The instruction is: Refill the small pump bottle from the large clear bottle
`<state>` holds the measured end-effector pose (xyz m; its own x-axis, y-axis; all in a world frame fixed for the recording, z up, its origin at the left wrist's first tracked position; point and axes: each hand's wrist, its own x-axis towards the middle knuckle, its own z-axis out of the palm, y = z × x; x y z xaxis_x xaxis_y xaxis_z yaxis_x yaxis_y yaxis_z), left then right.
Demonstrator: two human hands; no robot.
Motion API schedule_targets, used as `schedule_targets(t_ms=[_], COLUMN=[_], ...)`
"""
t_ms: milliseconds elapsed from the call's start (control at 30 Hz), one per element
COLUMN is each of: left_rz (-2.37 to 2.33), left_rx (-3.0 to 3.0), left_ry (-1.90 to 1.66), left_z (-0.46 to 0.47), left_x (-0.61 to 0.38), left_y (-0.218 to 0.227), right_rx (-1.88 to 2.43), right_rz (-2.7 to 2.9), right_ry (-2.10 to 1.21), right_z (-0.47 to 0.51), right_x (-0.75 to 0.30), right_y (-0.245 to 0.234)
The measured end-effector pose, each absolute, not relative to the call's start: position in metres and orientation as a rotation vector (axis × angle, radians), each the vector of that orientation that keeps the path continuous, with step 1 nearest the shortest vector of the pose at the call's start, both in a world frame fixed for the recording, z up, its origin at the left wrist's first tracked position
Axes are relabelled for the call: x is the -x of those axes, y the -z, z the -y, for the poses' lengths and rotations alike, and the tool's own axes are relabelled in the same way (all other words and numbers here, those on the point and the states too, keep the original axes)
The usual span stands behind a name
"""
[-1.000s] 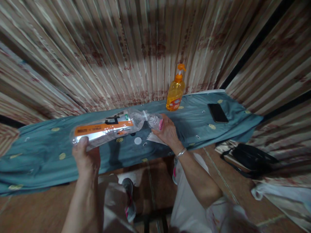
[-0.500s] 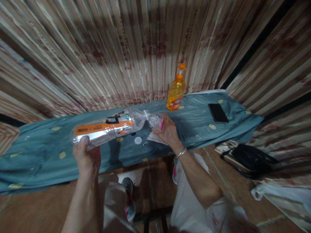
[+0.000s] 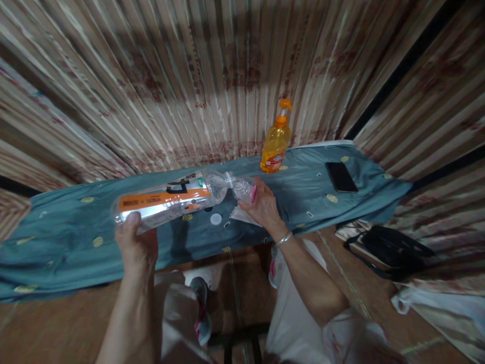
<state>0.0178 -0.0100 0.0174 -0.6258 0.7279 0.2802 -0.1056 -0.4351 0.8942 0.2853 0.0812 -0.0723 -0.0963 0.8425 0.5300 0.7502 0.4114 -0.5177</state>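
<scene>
While the left hand clamps the base end of a large clear bottle with an orange label, the bottle lies almost level above the worktop. Its long axis runs left to right, base at near left, neck pointing right and slightly far. Its open mouth meets the mouth of a small clear bottle held by the right hand, grip closed round it from the near-right side. Small bottle is tilted with its mouth toward the left, touching or just at the big bottle's neck; cannot tell if one sits inside the other. Pink part at the small bottle's right end, against the fingers, cap or label unclear. Both bottles are off the worktop, in the air over its middle, left grip at one end of the line and right grip at the other. The joint of the two mouths is much nearer the right hand than the left. Left thumb lies on top of the base end, fingers hidden under it. White cap lies loose on the teal cloth just below the joint, between the hands, nearer the right one. White paper sits on the cloth under the right hand. Orange pump bottle stands upright at the far edge, dark phone flat further right, both well apart from the hands. Black bag on the floor at right, bracelet on the right wrist
</scene>
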Motion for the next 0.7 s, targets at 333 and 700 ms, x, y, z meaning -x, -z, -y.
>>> schedule_targets(t_ms=[333,700], left_rz=[-1.246,-1.226], left_rx=[-0.863,-0.832], left_ry=[-2.112,-2.126], left_z=[0.0103,0.0100], left_x=[-0.0191,-0.0168], left_y=[-0.0187,-0.0158], right_rx=[1.357,1.373], right_rz=[1.848,1.858], right_ry=[-0.137,-0.140], right_z=[-0.0812,-0.0807], right_x=[-0.2850,-0.2848], right_y=[0.0722,0.0713])
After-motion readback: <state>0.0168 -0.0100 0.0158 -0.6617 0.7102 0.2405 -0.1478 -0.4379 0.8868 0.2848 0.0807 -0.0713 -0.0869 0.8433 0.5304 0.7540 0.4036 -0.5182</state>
